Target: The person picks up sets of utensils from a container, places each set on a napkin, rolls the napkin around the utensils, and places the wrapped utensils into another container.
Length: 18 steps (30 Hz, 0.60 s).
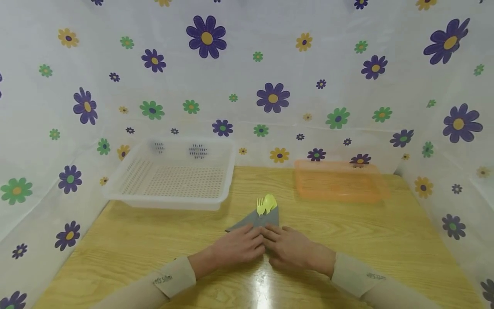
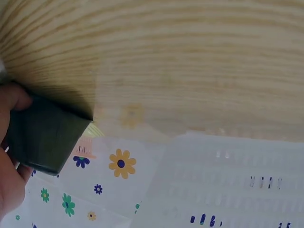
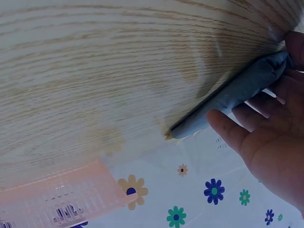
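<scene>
A dark grey cloth napkin (image 1: 250, 219), folded to a point on its left side, lies at the middle of the table. A yellow-green fork (image 1: 260, 207) and a spoon (image 1: 269, 202) of the same colour stick out of its far end. My left hand (image 1: 240, 245) grips the napkin's near left part, the thumb and fingers on opposite sides of it in the left wrist view. From the right, my right hand (image 1: 291, 248) holds the near end, its fingers along the rolled napkin (image 3: 232, 95) in the right wrist view. Both hands' fingertips meet and cover the near end.
A white perforated plastic basket (image 1: 170, 203) stands at the back left of the wooden table (image 1: 154, 236). An orange plastic basket (image 1: 339, 196) is at the back right. A flower-patterned sheet (image 1: 239, 64) encloses the back and both sides.
</scene>
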### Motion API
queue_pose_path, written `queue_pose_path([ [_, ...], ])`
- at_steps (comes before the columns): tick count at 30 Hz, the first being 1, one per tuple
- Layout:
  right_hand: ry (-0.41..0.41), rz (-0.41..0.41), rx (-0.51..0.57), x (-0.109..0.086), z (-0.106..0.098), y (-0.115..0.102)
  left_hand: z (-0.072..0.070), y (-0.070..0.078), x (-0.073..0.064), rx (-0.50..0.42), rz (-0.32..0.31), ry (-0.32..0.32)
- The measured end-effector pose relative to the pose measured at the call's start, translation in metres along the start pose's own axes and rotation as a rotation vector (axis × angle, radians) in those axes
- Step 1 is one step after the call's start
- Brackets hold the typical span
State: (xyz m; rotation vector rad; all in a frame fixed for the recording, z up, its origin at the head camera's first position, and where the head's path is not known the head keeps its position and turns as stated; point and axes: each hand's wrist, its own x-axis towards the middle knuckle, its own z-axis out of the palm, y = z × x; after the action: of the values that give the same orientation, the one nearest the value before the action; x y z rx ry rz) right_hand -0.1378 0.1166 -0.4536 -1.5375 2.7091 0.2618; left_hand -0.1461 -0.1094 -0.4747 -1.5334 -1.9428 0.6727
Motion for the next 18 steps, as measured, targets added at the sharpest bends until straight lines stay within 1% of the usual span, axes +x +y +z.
queue_pose_path([
  [3, -0.037, 0.012, 0.034, 0.002, 0.000, 0.000, -0.001, 0.001, -0.002, -0.001, -0.009, -0.025],
  [5, -0.053, 0.018, 0.038, 0.002, 0.000, 0.000, -0.001, 0.002, -0.002, 0.005, -0.011, -0.015],
  [7, -0.044, 0.020, 0.031, 0.002, 0.001, -0.001, -0.001, 0.003, -0.002, 0.008, -0.013, 0.027],
  [9, -0.026, 0.021, 0.021, 0.002, 0.001, -0.001, -0.001, 0.005, 0.000, 0.015, -0.026, 0.089],
  [12, 0.002, 0.020, 0.020, 0.003, 0.002, -0.002, 0.002, 0.008, 0.001, 0.030, -0.064, 0.186],
  [13, 0.008, 0.018, 0.021, 0.003, 0.002, -0.002, 0.002, 0.009, 0.001, 0.033, -0.080, 0.205],
  [14, 0.012, 0.016, 0.022, 0.003, 0.002, -0.003, 0.002, 0.010, 0.001, 0.034, -0.095, 0.207],
  [16, 0.019, 0.013, 0.033, 0.003, 0.002, -0.002, 0.002, 0.012, 0.000, 0.031, -0.125, 0.176],
  [18, 0.014, 0.015, 0.039, 0.003, 0.002, -0.002, -0.001, 0.012, -0.002, 0.014, -0.150, 0.111],
])
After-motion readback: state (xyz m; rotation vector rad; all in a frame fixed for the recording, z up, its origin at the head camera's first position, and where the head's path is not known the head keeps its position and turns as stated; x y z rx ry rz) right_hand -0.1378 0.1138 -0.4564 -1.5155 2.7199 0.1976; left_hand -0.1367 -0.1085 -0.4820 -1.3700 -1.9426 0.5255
